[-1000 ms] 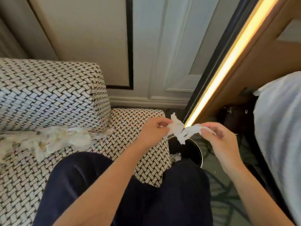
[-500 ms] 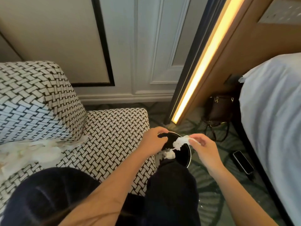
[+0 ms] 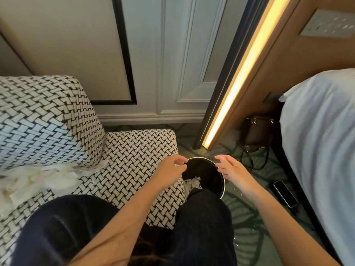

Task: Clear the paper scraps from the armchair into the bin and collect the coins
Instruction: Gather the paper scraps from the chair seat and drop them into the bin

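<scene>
- Head view: the left hand (image 3: 169, 173) and the right hand (image 3: 233, 169) hover over the black bin (image 3: 223, 181). Both are empty, the left loosely curled, the right relaxed and spread.
- The bin stands on the floor just beside the armchair (image 3: 132, 156); white binned scraps (image 3: 194, 182) lie inside.
- A heap of paper scraps (image 3: 38, 179) lies on the armchair seat.
- A phone (image 3: 285, 192) lies on the carpet by the bed (image 3: 322, 131).

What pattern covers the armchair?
Black-and-white basket-weave on the armchair, clearest in the head view.
</scene>
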